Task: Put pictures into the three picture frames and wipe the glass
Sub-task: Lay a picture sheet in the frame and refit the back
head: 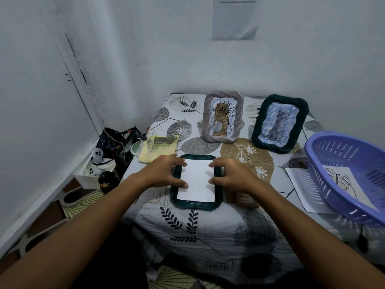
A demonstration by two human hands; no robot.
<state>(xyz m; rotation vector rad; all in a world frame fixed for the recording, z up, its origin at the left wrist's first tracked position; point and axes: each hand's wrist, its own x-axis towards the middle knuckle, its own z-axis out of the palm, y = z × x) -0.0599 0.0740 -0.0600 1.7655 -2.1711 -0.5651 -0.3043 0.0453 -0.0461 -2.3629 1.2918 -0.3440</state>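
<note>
Dark green wicker forms the frame (195,202) lying flat, face down, near the front edge of a small table draped in a leaf-print cloth (187,224). A white sheet (196,182) (the blank back of a picture, no image visible) sits inside the frame's opening. Both of the person's hands are on it: the left hand (166,174) has its fingers spread and curved over the frame's left rail, fingertips pressing at the sheet's left edge, while the right hand (234,174) mirrors it on the right rail, fingertips touching the sheet's right edge. Neither hand wraps around anything; the fingers bear down rather than grip. Just right of the frame, partly under the right hand, lies a brown cardboard backing board (243,200). Behind, two filled frames stand tilted back near the wall: a grey wicker frame (224,118) showing a plant drawing, and a second dark green frame (280,123) showing a grey cat. A yellow knitted cloth (158,148) lies at the table's left rear, apart from the frames. At the right edge a purple plastic basket (350,176) rests tilted over a printed sheet (304,188) with a leaf drawing.
</note>
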